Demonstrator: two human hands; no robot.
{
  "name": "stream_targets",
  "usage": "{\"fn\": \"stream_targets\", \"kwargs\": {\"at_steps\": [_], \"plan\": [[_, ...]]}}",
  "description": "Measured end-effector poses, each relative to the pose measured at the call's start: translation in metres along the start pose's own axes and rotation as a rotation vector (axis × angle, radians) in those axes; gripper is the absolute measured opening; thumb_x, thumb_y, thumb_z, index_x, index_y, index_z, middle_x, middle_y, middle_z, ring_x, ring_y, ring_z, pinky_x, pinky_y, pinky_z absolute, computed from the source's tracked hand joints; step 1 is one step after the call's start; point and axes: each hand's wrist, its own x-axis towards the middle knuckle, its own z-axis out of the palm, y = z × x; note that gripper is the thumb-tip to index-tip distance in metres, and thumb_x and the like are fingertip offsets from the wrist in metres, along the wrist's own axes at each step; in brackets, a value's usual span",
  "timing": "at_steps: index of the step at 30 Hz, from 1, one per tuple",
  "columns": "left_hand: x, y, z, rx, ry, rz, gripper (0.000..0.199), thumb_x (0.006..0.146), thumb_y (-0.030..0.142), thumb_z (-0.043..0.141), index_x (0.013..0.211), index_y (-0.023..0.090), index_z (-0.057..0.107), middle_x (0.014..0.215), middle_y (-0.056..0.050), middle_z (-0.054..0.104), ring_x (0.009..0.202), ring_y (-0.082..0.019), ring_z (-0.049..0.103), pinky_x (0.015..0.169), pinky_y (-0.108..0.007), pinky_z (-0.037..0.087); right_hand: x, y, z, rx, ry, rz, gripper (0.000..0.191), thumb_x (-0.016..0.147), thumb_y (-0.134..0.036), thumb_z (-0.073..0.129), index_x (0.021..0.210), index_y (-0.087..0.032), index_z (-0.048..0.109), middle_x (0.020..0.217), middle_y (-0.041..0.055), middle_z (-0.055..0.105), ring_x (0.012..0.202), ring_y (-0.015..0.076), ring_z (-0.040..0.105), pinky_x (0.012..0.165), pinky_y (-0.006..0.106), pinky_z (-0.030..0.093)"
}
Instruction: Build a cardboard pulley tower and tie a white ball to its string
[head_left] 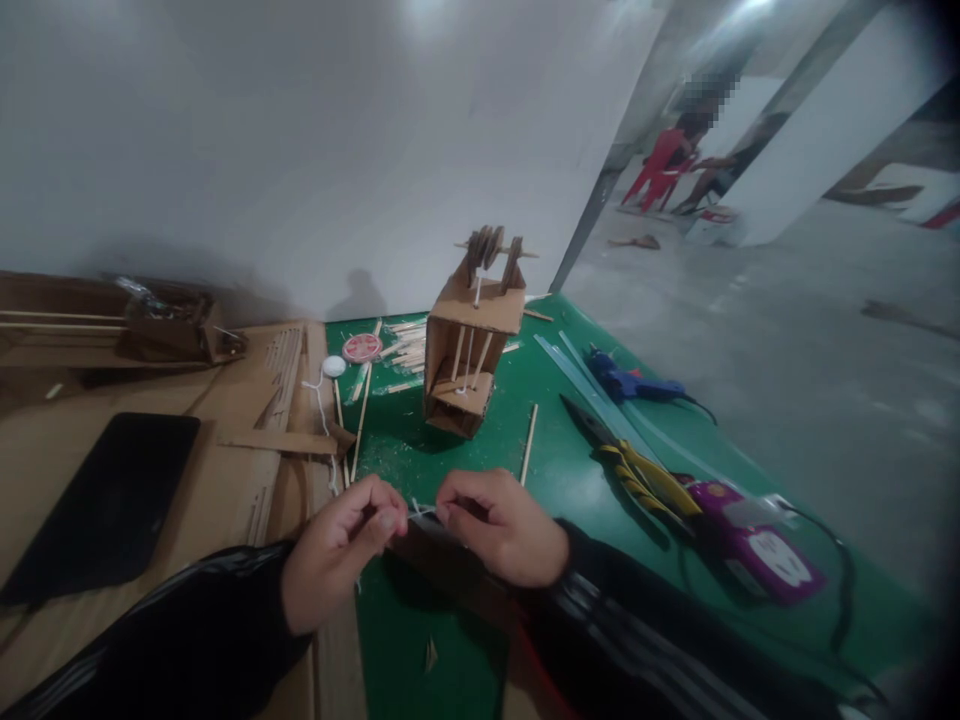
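Both hands are close together over the front of the green table [442, 660]. My left hand [345, 550] is closed in a pinch on a thin white string [421, 511]. The string runs across to my right hand [502, 525], whose fingers are pinched on its other end. Just beyond the hands stands a cardboard box model [478, 305] with a skewer and brown discs on top. White string hangs down inside it past wooden sticks. Left of the model, more white string [321, 400] trails from a small white spool [334, 367].
Yellow-handled pliers [645, 475], a blue glue gun [630, 383], clear glue sticks [592, 385] and a purple box [757, 540] lie right. Cardboard [262, 440] and a black tablet [105, 505] lie left. People sit in the background.
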Motion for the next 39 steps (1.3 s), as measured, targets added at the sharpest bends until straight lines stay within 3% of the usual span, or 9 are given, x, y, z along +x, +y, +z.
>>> {"fn": "stream_targets", "kwargs": {"at_steps": [5, 13, 18, 21, 25, 28, 33, 37, 39], "plan": [[0.001, 0.0, -0.001, 0.124, 0.02, 0.07, 0.026, 0.095, 0.034, 0.04, 0.079, 0.018, 0.051, 0.08, -0.002, 0.054, 0.073, -0.015, 0.049, 0.067, -0.026, 0.038, 0.001, 0.0, -0.001, 0.101, -0.005, 0.041, 0.016, 0.083, -0.019, 0.049, 0.069, -0.015, 0.056, 0.059, -0.0029, 0.05, 0.054, 0.0088, 0.042, 0.052, 0.02, 0.033], [0.001, 0.0, -0.003, 0.192, 0.03, 0.081, 0.027, 0.095, 0.035, 0.04, 0.077, 0.018, 0.05, 0.078, -0.001, 0.052, 0.071, -0.015, 0.05, 0.066, -0.027, 0.037, 0.002, 0.004, -0.001, 0.358, -0.03, 0.112, 0.023, 0.087, -0.033, 0.056, 0.072, -0.014, 0.056, 0.061, -0.0035, 0.046, 0.055, 0.0081, 0.039, 0.05, 0.019, 0.031], [0.002, -0.004, -0.001, 0.207, 0.016, 0.07, 0.026, 0.095, 0.036, 0.04, 0.078, 0.018, 0.049, 0.079, -0.001, 0.053, 0.072, -0.014, 0.05, 0.067, -0.026, 0.037, 0.007, 0.007, -0.001, 0.578, -0.029, -0.005, 0.031, 0.079, -0.037, 0.07, 0.064, -0.013, 0.056, 0.082, 0.0026, 0.055, 0.07, 0.01, 0.051, 0.065, 0.022, 0.041], [0.003, -0.009, -0.001, 0.212, -0.001, 0.068, 0.027, 0.095, 0.037, 0.04, 0.078, 0.019, 0.049, 0.079, -0.001, 0.054, 0.07, -0.014, 0.051, 0.065, -0.026, 0.038, 0.006, 0.009, -0.001, 0.835, -0.102, 0.054, 0.034, 0.081, -0.037, 0.068, 0.063, -0.015, 0.048, 0.089, 0.0042, 0.061, 0.051, 0.0042, 0.047, 0.045, 0.018, 0.034], [0.002, -0.01, -0.001, 0.24, -0.035, 0.048, 0.029, 0.096, 0.039, 0.038, 0.08, 0.018, 0.05, 0.082, -0.002, 0.057, 0.059, -0.011, 0.051, 0.063, -0.027, 0.038, 0.004, 0.011, 0.003, 0.935, -0.175, 0.128, 0.033, 0.086, -0.041, 0.06, 0.069, -0.017, 0.045, 0.063, -0.0036, 0.054, 0.037, 0.0028, 0.032, 0.034, 0.017, 0.018], [0.002, -0.007, 0.001, 0.403, -0.049, 0.06, 0.031, 0.095, 0.041, 0.038, 0.078, 0.019, 0.052, 0.079, -0.001, 0.058, 0.067, -0.015, 0.053, 0.068, -0.029, 0.038, 0.003, 0.009, 0.009, 0.714, -0.096, 0.137, 0.039, 0.088, -0.047, 0.055, 0.066, -0.017, 0.044, 0.053, -0.0076, 0.039, 0.042, 0.0039, 0.026, 0.039, 0.018, 0.017], [0.003, -0.008, -0.006, 0.661, -0.08, 0.048, 0.031, 0.096, 0.04, 0.035, 0.077, 0.02, 0.049, 0.079, -0.002, 0.059, 0.077, -0.019, 0.052, 0.071, -0.03, 0.036, 0.006, 0.008, 0.006, 0.408, 0.083, 0.115, 0.047, 0.088, -0.055, 0.051, 0.061, -0.018, 0.04, 0.056, -0.0061, 0.035, 0.05, 0.0064, 0.029, 0.045, 0.02, 0.024], [0.006, -0.014, -0.016, 0.619, 0.042, 0.028, 0.03, 0.096, 0.039, 0.036, 0.075, 0.021, 0.047, 0.072, 0.0, 0.055, 0.067, -0.016, 0.052, 0.063, -0.028, 0.036, 0.01, 0.018, -0.013, 0.584, 0.313, 0.14, 0.045, 0.084, -0.053, 0.057, 0.063, -0.02, 0.037, 0.051, -0.0093, 0.028, 0.042, 0.0053, 0.023, 0.039, 0.019, 0.02], [0.007, -0.014, -0.014, 0.562, 0.073, 0.084, 0.025, 0.096, 0.036, 0.038, 0.079, 0.02, 0.048, 0.08, -0.001, 0.058, 0.074, -0.016, 0.055, 0.068, -0.028, 0.039, 0.01, 0.021, -0.018, 0.716, 0.304, 0.15, 0.043, 0.084, -0.05, 0.06, 0.064, -0.02, 0.037, 0.049, -0.0101, 0.029, 0.039, 0.0043, 0.023, 0.037, 0.017, 0.018]]}}
